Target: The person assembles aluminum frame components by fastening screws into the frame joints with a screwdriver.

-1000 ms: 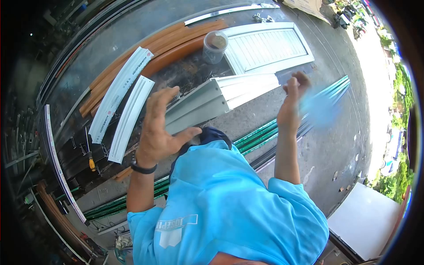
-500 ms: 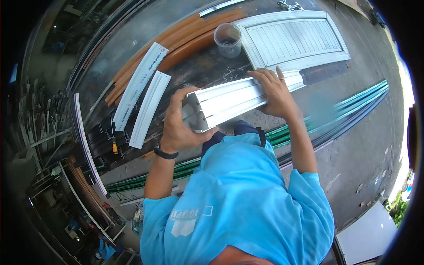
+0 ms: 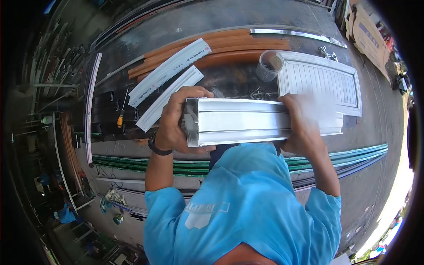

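Observation:
A bundle of silvery aluminium profiles (image 3: 247, 120) lies level across my front, held between both hands above the near side of the workbench. My left hand (image 3: 174, 126) grips its left end, fingers over the top edge and thumb beneath. A flat end piece (image 3: 191, 121) with a dull, creased look covers that end. My right hand (image 3: 304, 128) wraps round the bundle toward its right end, its fingers partly hidden behind it. Just beyond lie two white profile strips, one with printed lettering (image 3: 170, 73) and a shorter plain one (image 3: 170, 99).
Farther back on the dark workbench (image 3: 216, 79) are brown profiles (image 3: 238, 44), a clear plastic tub (image 3: 270, 66) and a white slatted panel (image 3: 320, 81). A yellow-handled screwdriver (image 3: 120, 120) lies left. Long green-wrapped bars (image 3: 349, 155) stretch across the floor.
The profile bundle has turned from a slant to nearly level, its right end lower. My right hand has come down with it. The camera view has shifted and turned.

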The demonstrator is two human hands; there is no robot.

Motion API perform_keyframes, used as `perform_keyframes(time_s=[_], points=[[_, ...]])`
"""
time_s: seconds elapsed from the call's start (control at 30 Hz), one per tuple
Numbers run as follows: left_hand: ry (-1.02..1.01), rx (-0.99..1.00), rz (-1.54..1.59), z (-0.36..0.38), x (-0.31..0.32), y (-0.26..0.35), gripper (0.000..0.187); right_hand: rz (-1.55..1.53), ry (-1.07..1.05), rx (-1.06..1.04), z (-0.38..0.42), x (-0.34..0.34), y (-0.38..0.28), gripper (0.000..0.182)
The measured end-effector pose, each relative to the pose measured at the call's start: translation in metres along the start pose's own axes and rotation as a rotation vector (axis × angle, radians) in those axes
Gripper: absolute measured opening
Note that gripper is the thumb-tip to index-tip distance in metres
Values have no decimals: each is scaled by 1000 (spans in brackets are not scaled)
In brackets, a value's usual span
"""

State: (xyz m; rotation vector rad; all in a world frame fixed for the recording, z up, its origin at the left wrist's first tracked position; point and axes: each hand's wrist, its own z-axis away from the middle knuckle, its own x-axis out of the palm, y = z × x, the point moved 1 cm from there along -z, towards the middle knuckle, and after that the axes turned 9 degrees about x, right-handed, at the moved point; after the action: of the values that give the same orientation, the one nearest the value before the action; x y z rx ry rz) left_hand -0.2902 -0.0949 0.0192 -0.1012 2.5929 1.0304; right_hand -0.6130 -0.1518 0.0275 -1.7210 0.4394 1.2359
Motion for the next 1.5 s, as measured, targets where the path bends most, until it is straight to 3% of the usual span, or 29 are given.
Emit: perform_keyframes(time_s=[0.17, 0.23, 0.3, 0.33, 0.37, 0.4, 0.47, 0.53, 0.6, 0.73, 0.77, 0.8, 0.9, 1.0, 1.2, 1.5], points=[[116, 78, 53, -20, -26, 18, 102, -87, -280, -70, -17, -51, 6, 97], [94, 163, 89, -39, -43, 14, 106, -198, -341, -189, -28, -55, 16, 102], [31, 85, 26, -65, -70, 12, 111, -265, -285, -322, -37, -55, 20, 107], [223, 96, 53, -86, -67, 15, 106, -220, -235, -256, -40, -61, 21, 106], [276, 237, -197, -95, -84, 6, 87, -177, -182, -188, -42, -66, 22, 106], [403, 237, -197, -95, -85, 6, 80, -139, -123, -114, -43, -71, 23, 106], [648, 228, -182, -90, -79, 7, 66, -437, -55, -32, -55, -78, 8, 111], [505, 99, -118, -70, -61, 0, 58, -625, 154, 26, -60, -75, 14, 108], [371, -13, 8, -58, -31, -6, 53, -786, 178, 188, -71, -82, 17, 76], [-102, -251, 45, -41, 37, -19, 88, -851, 390, 172, -97, -85, 21, 63], [-127, -269, 78, -37, 54, -21, 94, -968, 349, 166, -104, -85, 22, 55], [-156, -285, 114, -32, 68, -23, 100, -959, 440, 153, -108, -79, 16, 50], [-84, -384, 329, -22, 98, -31, 107, -1074, 683, 8, -124, -58, 17, 52], [-86, -417, -8, -21, 91, -28, 103, -1237, 856, 12, -111, -41, 12, 59], [-334, -416, 47, -21, 57, -36, 94, -1298, 989, 196, -35, -12, 13, 61], [-566, -341, 64, -50, 84, -44, 90, -1254, 1179, 566, 32, 22, 50, 67]])
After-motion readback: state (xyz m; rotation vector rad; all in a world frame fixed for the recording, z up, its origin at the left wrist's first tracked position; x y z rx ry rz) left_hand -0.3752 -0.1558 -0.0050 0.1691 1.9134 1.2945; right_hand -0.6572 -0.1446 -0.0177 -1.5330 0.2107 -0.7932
